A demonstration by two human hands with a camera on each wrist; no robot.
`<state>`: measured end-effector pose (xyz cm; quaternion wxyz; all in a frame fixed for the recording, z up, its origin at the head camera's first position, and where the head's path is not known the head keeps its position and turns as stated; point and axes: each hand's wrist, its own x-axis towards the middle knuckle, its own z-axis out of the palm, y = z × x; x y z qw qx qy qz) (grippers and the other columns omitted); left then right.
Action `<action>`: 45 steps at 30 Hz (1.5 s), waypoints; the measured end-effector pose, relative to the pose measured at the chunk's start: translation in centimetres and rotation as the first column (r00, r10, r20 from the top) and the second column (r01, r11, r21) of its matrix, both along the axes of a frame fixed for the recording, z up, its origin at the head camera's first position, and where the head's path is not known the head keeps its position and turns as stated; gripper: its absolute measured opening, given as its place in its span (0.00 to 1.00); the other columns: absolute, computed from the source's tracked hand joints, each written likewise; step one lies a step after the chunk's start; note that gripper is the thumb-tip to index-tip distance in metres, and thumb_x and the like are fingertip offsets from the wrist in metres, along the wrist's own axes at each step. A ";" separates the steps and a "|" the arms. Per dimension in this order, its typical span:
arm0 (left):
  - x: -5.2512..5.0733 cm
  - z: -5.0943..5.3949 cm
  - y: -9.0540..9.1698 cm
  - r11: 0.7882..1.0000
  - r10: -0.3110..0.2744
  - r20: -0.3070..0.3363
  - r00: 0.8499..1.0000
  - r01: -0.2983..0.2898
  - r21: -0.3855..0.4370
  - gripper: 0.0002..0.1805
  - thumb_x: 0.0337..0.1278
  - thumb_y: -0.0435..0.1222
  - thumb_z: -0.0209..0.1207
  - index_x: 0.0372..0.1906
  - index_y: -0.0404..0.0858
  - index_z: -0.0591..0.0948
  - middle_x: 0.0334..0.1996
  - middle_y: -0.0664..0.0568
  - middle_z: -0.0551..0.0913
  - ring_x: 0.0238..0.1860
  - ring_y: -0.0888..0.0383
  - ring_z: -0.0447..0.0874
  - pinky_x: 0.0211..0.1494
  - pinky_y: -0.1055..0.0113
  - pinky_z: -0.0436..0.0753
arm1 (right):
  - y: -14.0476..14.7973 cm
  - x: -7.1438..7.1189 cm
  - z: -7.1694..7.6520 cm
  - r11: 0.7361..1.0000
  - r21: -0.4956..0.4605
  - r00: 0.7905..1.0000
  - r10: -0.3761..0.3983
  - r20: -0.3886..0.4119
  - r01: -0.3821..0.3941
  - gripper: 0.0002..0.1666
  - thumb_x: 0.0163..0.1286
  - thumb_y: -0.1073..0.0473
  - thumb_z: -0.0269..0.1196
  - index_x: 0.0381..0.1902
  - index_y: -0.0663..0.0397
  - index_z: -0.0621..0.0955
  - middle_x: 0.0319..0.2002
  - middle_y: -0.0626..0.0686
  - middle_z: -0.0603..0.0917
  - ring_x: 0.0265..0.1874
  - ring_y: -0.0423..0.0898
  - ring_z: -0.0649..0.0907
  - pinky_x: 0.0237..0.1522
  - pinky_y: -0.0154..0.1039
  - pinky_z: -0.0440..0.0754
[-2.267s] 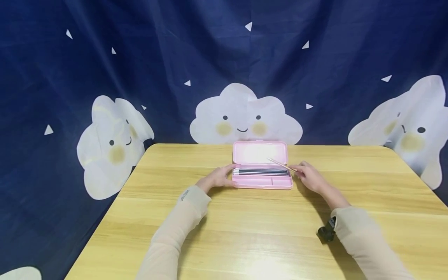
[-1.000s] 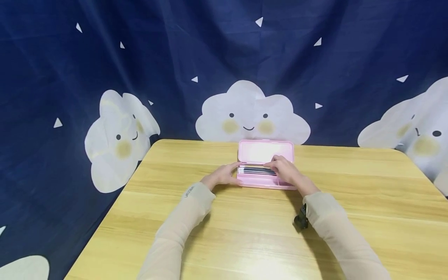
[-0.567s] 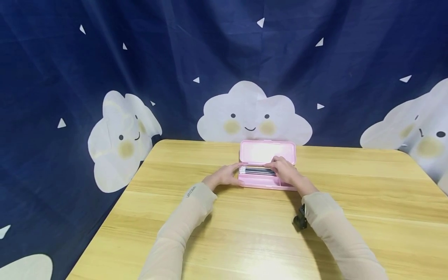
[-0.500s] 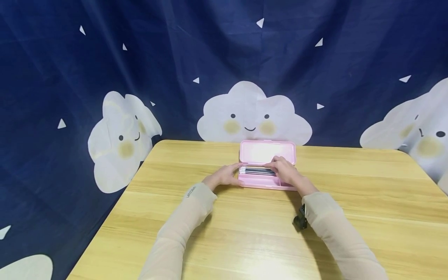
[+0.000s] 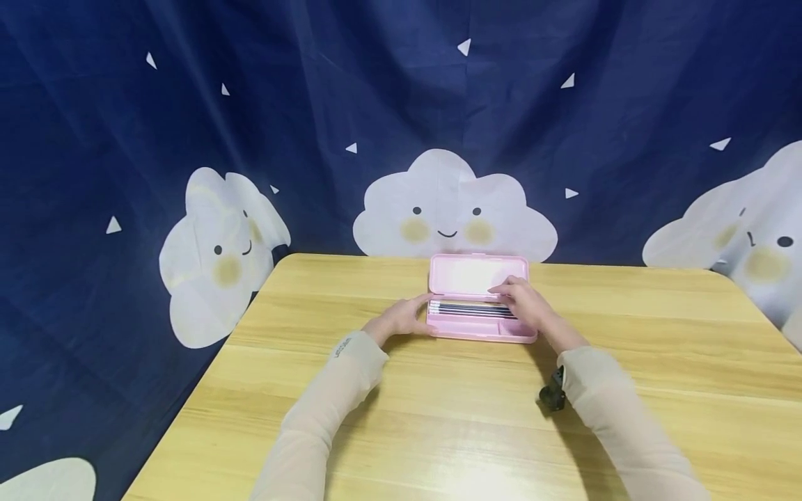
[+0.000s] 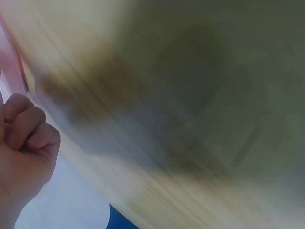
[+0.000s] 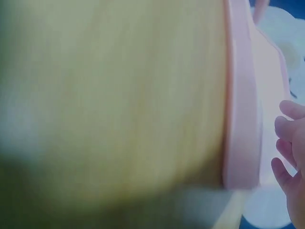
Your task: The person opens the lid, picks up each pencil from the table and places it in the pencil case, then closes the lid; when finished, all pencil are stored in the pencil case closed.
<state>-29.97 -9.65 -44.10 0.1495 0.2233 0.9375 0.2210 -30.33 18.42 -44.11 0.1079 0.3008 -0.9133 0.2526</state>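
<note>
A pink pencil case (image 5: 460, 327) lies on the table with its lid (image 5: 466, 273) raised at the back. Several dark-striped pencils (image 5: 470, 310) lie side by side in its rear compartment. My left hand (image 5: 401, 317) grips the case's left end between thumb and fingers; the left wrist view shows curled fingers (image 6: 26, 121) beside a pink edge. Over the right part of the case, near the hinge, hovers my right hand (image 5: 526, 304). Its fingers (image 7: 286, 129) look loosely spread in the right wrist view, with nothing seen between them. It hides the pencils' right ends.
The wooden table (image 5: 438, 410) extends around the case and toward the person. Directly behind its far edge hangs a dark blue curtain (image 5: 301, 83) printed with white clouds. A small black camera (image 5: 553, 391) is worn at the right wrist.
My right hand brought a light-coloured pencil from the case's right side into the rear compartment, let go of it and rose slightly rightward. The left hand has kept its place on the case.
</note>
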 end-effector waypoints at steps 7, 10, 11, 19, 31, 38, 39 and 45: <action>0.0 0.1 0.1 0.999 0.014 -0.029 0.999 -0.016 -0.040 0.46 0.43 0.54 0.65 0.69 0.48 0.59 0.65 0.47 0.65 0.64 0.49 0.63 0.66 0.57 0.62 | 3.5 0.0 0.5 0.995 -0.070 0.997 -0.068 0.021 0.069 0.16 0.57 0.76 0.57 0.44 0.69 0.79 0.35 0.64 0.77 0.38 0.59 0.75 0.44 0.55 0.72; 0.0 0.0 0.2 0.999 0.009 -0.035 0.999 -0.011 -0.047 0.46 0.43 0.54 0.65 0.69 0.49 0.59 0.65 0.47 0.65 0.63 0.49 0.64 0.66 0.57 0.63 | 4.9 0.0 0.4 0.990 -0.089 0.993 -0.107 0.050 0.111 0.17 0.57 0.76 0.58 0.46 0.71 0.78 0.34 0.64 0.77 0.37 0.58 0.75 0.42 0.54 0.72; 0.0 0.0 0.2 0.999 0.006 -0.039 0.999 -0.008 -0.045 0.45 0.43 0.54 0.65 0.69 0.50 0.60 0.64 0.47 0.65 0.63 0.49 0.64 0.65 0.57 0.63 | 5.3 0.1 0.3 0.988 -0.091 0.991 -0.120 0.061 0.125 0.17 0.57 0.75 0.58 0.47 0.72 0.78 0.33 0.63 0.76 0.35 0.57 0.74 0.40 0.53 0.72; 0.1 -0.5 -0.2 1.000 -0.017 -0.076 0.997 0.016 -0.019 0.45 0.43 0.54 0.65 0.68 0.47 0.60 0.64 0.46 0.67 0.63 0.50 0.65 0.65 0.58 0.64 | 6.1 -0.1 -0.2 0.976 -0.113 0.977 -0.171 0.126 0.185 0.20 0.61 0.69 0.58 0.51 0.72 0.75 0.31 0.61 0.75 0.31 0.52 0.73 0.33 0.41 0.70; 0.7 -0.7 -0.5 0.999 -0.035 -0.062 0.997 0.037 0.034 0.45 0.45 0.51 0.65 0.69 0.48 0.58 0.61 0.43 0.69 0.59 0.51 0.68 0.65 0.59 0.65 | 4.8 -0.4 -0.8 0.973 -0.144 0.941 -0.127 0.315 0.180 0.34 0.65 0.60 0.56 0.62 0.76 0.60 0.46 0.75 0.70 0.46 0.64 0.68 0.49 0.58 0.68; 0.5 -0.4 -0.4 0.999 -0.033 -0.060 0.998 0.034 0.012 0.45 0.45 0.52 0.64 0.69 0.49 0.58 0.63 0.44 0.67 0.57 0.52 0.69 0.64 0.58 0.65 | 5.2 -0.6 -0.7 0.929 -0.309 0.924 -0.078 0.374 0.203 0.29 0.67 0.60 0.54 0.61 0.73 0.64 0.42 0.69 0.72 0.38 0.54 0.71 0.35 0.38 0.71; 0.4 -0.4 -0.4 0.999 -0.034 -0.062 0.998 0.035 0.009 0.45 0.45 0.52 0.65 0.69 0.48 0.58 0.63 0.44 0.67 0.57 0.52 0.70 0.64 0.58 0.65 | 5.3 -0.5 -0.5 0.915 -0.337 0.915 -0.075 0.397 0.222 0.29 0.67 0.59 0.54 0.61 0.73 0.65 0.43 0.68 0.73 0.39 0.53 0.71 0.36 0.36 0.70; 0.2 -0.4 -0.2 0.999 -0.036 -0.068 0.997 0.037 0.011 0.45 0.45 0.52 0.64 0.69 0.47 0.59 0.62 0.43 0.68 0.57 0.51 0.70 0.64 0.57 0.66 | 6.1 0.2 0.4 0.828 -0.448 0.844 -0.055 0.534 0.337 0.35 0.72 0.48 0.46 0.60 0.77 0.63 0.60 0.73 0.65 0.61 0.62 0.63 0.61 0.53 0.63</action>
